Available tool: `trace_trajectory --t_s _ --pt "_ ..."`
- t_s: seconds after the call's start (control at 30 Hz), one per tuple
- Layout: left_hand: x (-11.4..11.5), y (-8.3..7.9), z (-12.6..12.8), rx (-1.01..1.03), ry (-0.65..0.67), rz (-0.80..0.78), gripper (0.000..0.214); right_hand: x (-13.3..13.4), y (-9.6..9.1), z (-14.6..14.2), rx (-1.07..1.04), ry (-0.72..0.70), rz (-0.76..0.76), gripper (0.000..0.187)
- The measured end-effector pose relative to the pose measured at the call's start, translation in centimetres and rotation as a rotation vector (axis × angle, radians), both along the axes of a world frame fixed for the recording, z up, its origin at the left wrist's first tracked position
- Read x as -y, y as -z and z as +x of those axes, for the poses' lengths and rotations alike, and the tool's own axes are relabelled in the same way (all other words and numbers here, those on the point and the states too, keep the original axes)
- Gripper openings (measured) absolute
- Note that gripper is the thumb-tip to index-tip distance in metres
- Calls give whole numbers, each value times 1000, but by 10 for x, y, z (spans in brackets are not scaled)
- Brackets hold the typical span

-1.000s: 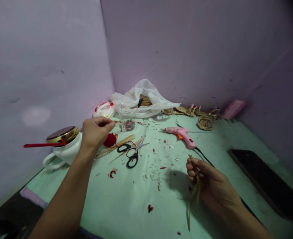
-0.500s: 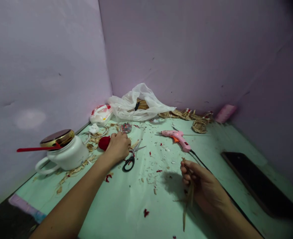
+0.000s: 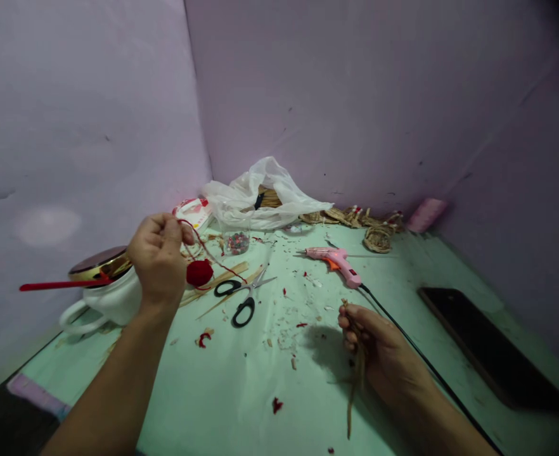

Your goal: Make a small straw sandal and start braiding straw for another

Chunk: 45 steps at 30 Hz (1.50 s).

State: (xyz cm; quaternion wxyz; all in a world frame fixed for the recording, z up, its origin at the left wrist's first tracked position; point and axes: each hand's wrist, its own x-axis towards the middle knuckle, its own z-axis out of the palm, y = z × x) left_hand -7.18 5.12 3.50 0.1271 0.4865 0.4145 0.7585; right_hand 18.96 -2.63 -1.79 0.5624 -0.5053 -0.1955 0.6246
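Nearest the camera, the right hand (image 3: 384, 358) hovers low over the green counter (image 3: 241, 411) with its fingers (image 3: 350, 329) curled shut around a straw bundle (image 3: 354, 386). The bundle's upper tip pokes out above the fist and its loose ends trail down toward the counter's near edge. That grip looks right for the work; squeezing close to the top would stop the strands from fanning. Further in, the left hand (image 3: 158, 256) is raised above the counter, thumb and fingers pinched together on a red thread (image 3: 213, 256). The thread runs in a slack curve down to the small red ball (image 3: 199, 272) lying just beside the scissors (image 3: 241, 297). A slow, even pull seems wise, since the ball is light and could roll or drag into the scissor handles. The line also passes close over the wooden strips (image 3: 217, 282), where it could catch. Left of the hand stands a white mug (image 3: 101, 301) with a gold lid. Beyond lie the pink glue gun (image 3: 336, 261), its cord running past the right wrist, then a plastic bag (image 3: 265, 196) and woven coils (image 3: 378, 239) against the wall.
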Motion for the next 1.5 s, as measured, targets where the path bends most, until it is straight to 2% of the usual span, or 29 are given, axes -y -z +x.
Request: trace_trajectory --t_s 0.1,0.2,0.27,0.33,0.37,0.43,0.53,0.57,0.63,0.7,0.77,0.9,1.03,1.07,1.13,1.17,1.27,1.3,1.37,1.5 --pt "4 -6 1 78 65 11 10 -1 -1 0 17 1 9 24" --pt "11 -5 6 -1 265 -119 10 1 -2 -1 35 -2 38 26" --pt "18 -1 15 -189 415 -272 10 3 -2 -4 35 -28 67 25" --pt "25 6 28 -489 509 -389 12 5 -1 -10 6 -99 103 22" --pt "29 10 35 -643 535 -396 14 6 -1 -16 -19 -150 125 20" --pt "33 18 49 -861 565 -310 17 6 -1 -29 -87 -278 155 18" --pt "33 29 60 -937 571 -218 17 2 -3 -51 -179 -444 170 19" --pt "31 31 59 -935 531 -221 17 0 -4 -56 -194 -478 170 20" --pt "24 33 53 -911 371 -250 16 -4 -5 -61 -194 -495 166 20" --pt "14 32 43 -873 160 -293 15 -6 -6 -57 -175 -451 147 18" --pt "4 31 32 -839 16 -328 14 -7 -5 -47 -164 -393 115 15" --pt "-8 32 16 -870 -167 -417 11 -5 -3 -26 -174 -330 48 10" --pt "-5 32 15 -922 -301 -505 11 -3 -1 -19 -158 -323 49 10" --pt "-1 31 19 -912 -273 -499 12 -2 0 -19 -152 -330 54 10" --pt "12 28 32 -851 -109 -466 23 -1 2 -21 -146 -355 59 11" --pt "20 26 41 -798 81 -460 26 0 3 -22 -148 -370 60 12" --pt "43 24 67 -767 772 -648 24 3 4 -26 -165 -400 65 15" --pt "48 25 74 -755 933 -695 25 4 4 -27 -167 -404 61 16" --pt "53 27 81 -724 1026 -768 24 6 4 -29 -163 -403 46 19" --pt "49 31 77 -748 840 -844 17 6 4 -31 -138 -368 19 19"
